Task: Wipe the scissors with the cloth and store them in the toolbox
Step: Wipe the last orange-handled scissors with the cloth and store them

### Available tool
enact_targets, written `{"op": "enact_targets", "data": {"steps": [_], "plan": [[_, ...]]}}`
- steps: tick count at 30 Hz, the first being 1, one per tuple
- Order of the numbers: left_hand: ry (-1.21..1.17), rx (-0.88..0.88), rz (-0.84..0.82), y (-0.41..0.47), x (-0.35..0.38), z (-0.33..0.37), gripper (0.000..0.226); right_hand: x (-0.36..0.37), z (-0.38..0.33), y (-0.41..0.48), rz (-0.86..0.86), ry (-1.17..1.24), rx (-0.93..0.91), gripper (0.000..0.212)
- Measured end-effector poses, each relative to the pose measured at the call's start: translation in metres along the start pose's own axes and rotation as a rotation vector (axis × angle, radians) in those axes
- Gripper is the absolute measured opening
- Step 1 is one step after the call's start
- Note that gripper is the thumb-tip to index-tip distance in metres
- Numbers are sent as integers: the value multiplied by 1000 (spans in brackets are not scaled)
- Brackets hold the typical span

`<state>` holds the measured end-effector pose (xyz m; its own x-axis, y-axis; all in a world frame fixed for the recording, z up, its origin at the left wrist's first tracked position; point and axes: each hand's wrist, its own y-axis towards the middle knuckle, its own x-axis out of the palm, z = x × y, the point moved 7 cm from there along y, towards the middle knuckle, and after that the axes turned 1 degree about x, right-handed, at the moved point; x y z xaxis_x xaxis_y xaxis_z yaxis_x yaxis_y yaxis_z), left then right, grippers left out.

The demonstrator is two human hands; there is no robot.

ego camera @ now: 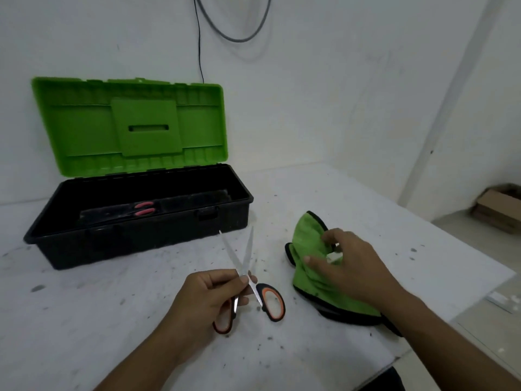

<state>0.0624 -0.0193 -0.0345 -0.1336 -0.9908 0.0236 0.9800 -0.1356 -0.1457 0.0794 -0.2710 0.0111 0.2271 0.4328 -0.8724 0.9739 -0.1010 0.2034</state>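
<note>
My left hand (pixel 207 299) grips the scissors (pixel 269 301) near the pivot, with the blades slightly apart and pointing away toward the toolbox. Their handles are black and orange. A green cloth with black edging (pixel 307 238) lies crumpled on the table to the right. My right hand (pixel 348 266) rests on the cloth with its fingers loosely spread. The toolbox (pixel 141 241) stands open at the back left, with a black base and a raised green lid (pixel 135 125). Inside it lies a tool with red handles (pixel 144 208).
The white table (pixel 112 320) is speckled with dark marks, and its right edge runs diagonally past the cloth. Cardboard boxes (pixel 499 210) sit on the floor at the far right. Cables (pixel 234 24) hang on the wall behind the toolbox.
</note>
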Motion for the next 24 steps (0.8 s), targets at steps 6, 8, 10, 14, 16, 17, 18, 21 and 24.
{"op": "enact_targets", "data": {"steps": [6,8,10,14,16,17,18,21,24], "plan": [[-8,5,-2,0,-9,-5,16,11,-10,3,-160,20,-23,62],[0,11,6,2,-15,-5,16,9,-10,11,-101,122,37,54],[13,30,23,3,-18,-3,16,8,-10,18,-94,179,111,60],[14,32,37,1,-19,-2,16,21,-24,27,-231,-34,3,51],[24,27,44,1,-19,-2,16,8,-28,36,-114,33,-28,22],[23,27,47,1,-20,-2,16,-2,-26,42,-50,102,-1,16],[20,29,46,1,-20,-2,16,-12,-21,49,9,178,35,16],[2,30,50,1,-20,-1,16,-47,-16,63,179,297,64,19],[-22,24,52,1,-19,2,15,-62,-26,58,297,264,-17,23]]}}
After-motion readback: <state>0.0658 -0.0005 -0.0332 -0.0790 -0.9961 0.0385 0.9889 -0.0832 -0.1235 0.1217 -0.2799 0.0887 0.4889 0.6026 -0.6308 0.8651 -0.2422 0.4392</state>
